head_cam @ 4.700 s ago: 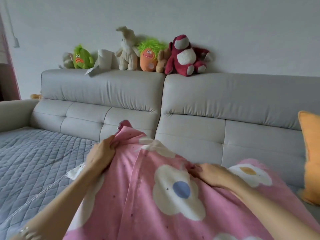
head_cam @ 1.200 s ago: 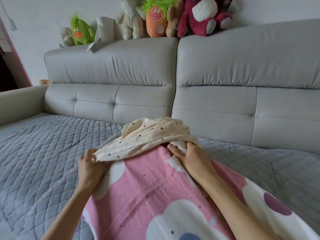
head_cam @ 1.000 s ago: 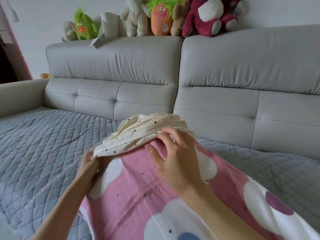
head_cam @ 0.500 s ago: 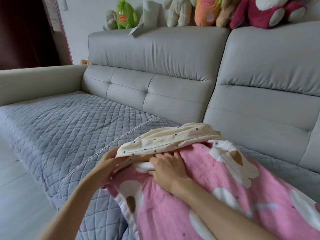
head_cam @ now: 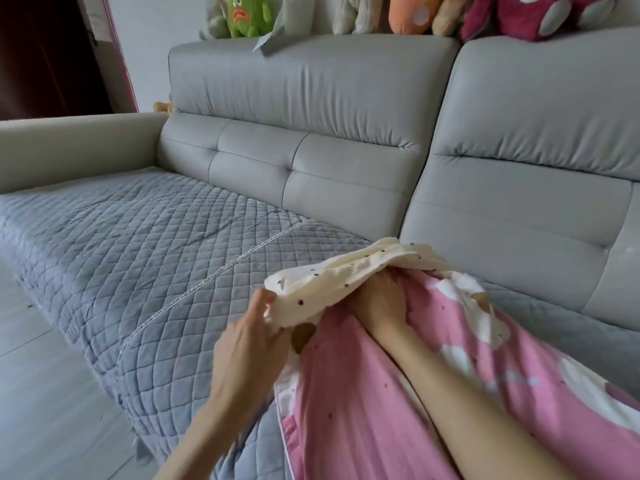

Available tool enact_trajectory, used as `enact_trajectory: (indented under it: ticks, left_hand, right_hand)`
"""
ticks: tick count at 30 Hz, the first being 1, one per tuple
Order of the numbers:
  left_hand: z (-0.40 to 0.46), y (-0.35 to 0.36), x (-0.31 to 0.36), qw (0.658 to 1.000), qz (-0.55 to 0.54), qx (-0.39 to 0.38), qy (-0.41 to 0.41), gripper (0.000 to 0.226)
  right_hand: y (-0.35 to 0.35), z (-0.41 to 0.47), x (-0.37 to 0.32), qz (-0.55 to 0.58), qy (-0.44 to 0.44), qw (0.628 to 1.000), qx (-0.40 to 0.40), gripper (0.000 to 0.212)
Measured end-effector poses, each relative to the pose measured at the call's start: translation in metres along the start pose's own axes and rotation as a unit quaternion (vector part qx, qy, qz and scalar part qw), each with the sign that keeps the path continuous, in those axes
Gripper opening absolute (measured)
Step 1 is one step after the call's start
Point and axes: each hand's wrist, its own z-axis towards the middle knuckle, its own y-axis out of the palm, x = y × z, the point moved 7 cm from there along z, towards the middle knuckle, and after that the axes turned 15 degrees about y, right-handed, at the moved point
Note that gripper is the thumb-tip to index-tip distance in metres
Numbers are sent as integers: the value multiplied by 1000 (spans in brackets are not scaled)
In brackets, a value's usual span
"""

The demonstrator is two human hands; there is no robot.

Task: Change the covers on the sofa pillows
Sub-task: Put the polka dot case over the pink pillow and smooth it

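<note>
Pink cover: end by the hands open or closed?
Open. The pink cover's cream dotted flap is lifted by the left hand; right hand reaches beneath.

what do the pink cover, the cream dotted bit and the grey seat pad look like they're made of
Pink cover: soft matte woven cloth, likely cotton; it creases finely.
Cream dotted fabric: crinkled, gauze-like cloth, probably cotton.
Grey seat pad: padded textile, diamond-stitched.
Sofa back: smooth, faintly glossy, leather or imitation.

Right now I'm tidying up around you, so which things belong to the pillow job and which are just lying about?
In use:
pink flower-print fabric cover
cream dotted pillow
left hand
right hand

Lying about:
green plush monster
dark red plush bear
grey quilted seat mat
</note>
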Motion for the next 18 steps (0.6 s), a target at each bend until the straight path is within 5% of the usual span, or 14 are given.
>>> enact_trajectory:
  ticks: [4, 7, 12, 15, 18]
  left_hand:
    - [0, 2, -36, 995, 49, -2, -91, 22]
    - [6, -4, -31, 995, 68, 13, -73, 20]
    - [-1, 0, 13, 999, -31, 13, 8, 26]
    - [-28, 17, 55, 990, -77, -41, 107, 26]
    - [-36, 20, 51, 990, -114, -42, 75, 14]
  right_hand:
    - [-3, -64, -20, 29, -92, 995, -9, 66]
    - [13, -104, -30, -91, -148, 985, -18, 83]
    - [34, -94, -19, -114, -166, 980, -8, 67]
    - [16, -87, -4, -67, -93, 993, -29, 67]
    - [29, -95, -14, -126, -206, 967, -79, 50]
